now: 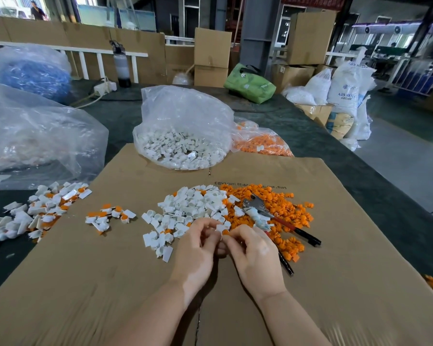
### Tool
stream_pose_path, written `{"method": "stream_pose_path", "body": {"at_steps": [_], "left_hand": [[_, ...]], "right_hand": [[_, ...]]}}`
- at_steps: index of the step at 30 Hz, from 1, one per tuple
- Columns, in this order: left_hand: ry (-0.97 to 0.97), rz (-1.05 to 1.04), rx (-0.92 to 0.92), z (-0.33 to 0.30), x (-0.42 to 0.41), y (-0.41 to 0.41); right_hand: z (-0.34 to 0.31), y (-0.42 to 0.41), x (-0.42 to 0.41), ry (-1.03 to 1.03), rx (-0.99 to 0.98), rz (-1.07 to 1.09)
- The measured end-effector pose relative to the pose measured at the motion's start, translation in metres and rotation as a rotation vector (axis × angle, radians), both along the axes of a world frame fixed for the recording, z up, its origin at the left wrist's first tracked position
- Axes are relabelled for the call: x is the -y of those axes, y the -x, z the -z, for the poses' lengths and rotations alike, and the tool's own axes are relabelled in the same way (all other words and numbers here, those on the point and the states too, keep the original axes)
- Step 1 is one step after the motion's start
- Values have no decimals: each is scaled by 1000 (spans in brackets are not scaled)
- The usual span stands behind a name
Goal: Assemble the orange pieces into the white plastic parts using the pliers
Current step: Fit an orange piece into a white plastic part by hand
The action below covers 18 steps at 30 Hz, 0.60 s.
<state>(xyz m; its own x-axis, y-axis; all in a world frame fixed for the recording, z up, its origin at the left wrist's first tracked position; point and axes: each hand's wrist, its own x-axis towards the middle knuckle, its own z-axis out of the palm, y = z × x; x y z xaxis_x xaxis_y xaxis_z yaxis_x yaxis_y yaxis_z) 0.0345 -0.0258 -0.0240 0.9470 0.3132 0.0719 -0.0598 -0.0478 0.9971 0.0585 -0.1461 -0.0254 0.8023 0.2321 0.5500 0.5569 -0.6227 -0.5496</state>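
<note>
From my seat I see both hands meeting over the flattened cardboard sheet (310, 283) that covers the dark bench (348, 146). My left hand (195, 250) has its fingers curled in, its grip pinching a small white plastic part (221, 228) at the fingertips. My right hand (254, 255) curls in from the other side, fingertips touching the same spot; a bit of orange shows just under the white part, but I cannot tell which hand holds it or whether it is seated in the part.

Just beyond the hands lies the loose pile of white parts (193, 208), and touching it on the right the heap of orange pieces (280, 211). The pliers (263, 211) lie untouched on the orange heap, metal head toward the far side, red-and-black handles reaching back toward the right hand; one handle passes behind that hand.

To the left on the cardboard sits a small cluster of white parts with orange in them (110, 216), and farther left a bigger pile of the same (40, 208) spilling off the sheet's edge onto the bench. Beyond the work area stands a clear bag of white parts (183, 136), with a bag of orange pieces (258, 141) just beside it on the right
</note>
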Motion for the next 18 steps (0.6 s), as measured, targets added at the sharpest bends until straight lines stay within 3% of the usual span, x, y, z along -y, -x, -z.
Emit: {"method": "stream_pose_path", "body": {"at_steps": [18], "left_hand": [[63,32,-10,7,-3,-4]], "right_hand": [[-1,0,0,-4,107,-35]]}}
